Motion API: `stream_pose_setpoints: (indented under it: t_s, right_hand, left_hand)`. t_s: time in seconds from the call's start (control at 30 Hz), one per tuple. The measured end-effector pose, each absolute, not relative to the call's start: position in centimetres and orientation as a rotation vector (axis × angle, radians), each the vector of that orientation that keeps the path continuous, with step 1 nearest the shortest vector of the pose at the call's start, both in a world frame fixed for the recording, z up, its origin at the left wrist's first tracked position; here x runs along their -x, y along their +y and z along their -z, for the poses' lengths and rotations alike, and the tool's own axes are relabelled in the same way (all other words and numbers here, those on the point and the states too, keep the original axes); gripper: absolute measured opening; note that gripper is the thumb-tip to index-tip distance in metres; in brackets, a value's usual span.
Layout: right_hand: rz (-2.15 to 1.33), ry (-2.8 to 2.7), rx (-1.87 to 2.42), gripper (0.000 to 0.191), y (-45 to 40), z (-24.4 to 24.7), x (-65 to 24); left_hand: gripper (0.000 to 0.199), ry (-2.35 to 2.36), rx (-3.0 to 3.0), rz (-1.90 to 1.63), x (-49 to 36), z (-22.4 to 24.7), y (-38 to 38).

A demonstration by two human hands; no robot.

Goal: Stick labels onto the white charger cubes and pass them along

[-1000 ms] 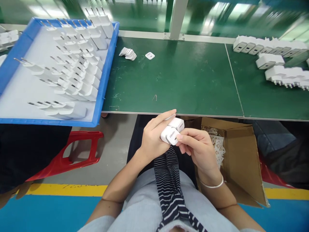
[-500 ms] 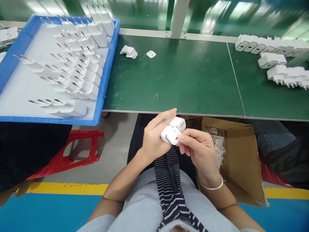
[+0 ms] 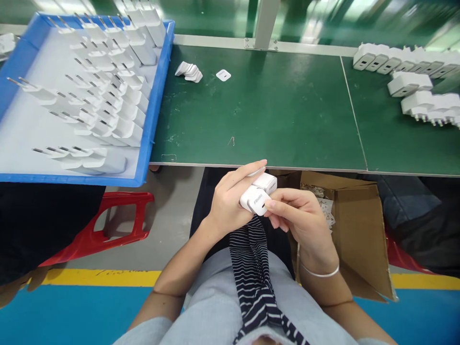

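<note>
My left hand point(image 3: 225, 202) is closed around two white charger plugs point(image 3: 266, 181), held over my lap just off the table's front edge. At the end of the nearer plug is a white faceplate point(image 3: 257, 200) with a small dark slot, apparently a little tilted against it. My right hand point(image 3: 300, 213) pinches this faceplate at its right edge between thumb and fingers. Whether the plate is fully seated cannot be told. On the green table lie a single white faceplate point(image 3: 223, 75) and a small overlapping stack of faceplates point(image 3: 189, 72).
A blue-rimmed tray point(image 3: 153, 120) at left holds rows of white plugs, pins up. More white chargers point(image 3: 406, 60) line the table's point(image 3: 273, 120) right side. Below stand an open cardboard box point(image 3: 359, 230) and a red stool point(image 3: 142, 215). People's dark-clothed legs show at both sides.
My view has shifted slightly. The right wrist has moved a little to the right, while both hands keep their hold on the plugs and faceplate.
</note>
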State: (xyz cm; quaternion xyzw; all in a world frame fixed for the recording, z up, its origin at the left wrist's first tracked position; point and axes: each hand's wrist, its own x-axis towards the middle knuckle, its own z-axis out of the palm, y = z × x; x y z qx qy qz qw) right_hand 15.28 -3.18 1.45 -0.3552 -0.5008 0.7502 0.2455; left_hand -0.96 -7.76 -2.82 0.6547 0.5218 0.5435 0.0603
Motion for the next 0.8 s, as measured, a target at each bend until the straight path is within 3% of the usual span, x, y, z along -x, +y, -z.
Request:
stream_pose_setpoints:
  t_s: [0.8]
  right_hand:
    - [-1.785,-1.557,1.04,0.026,-3.6,-1.9,-14.2]
  left_hand:
    - [0.041,1.65,-1.828,-1.659,0.6,2.9,-7.8]
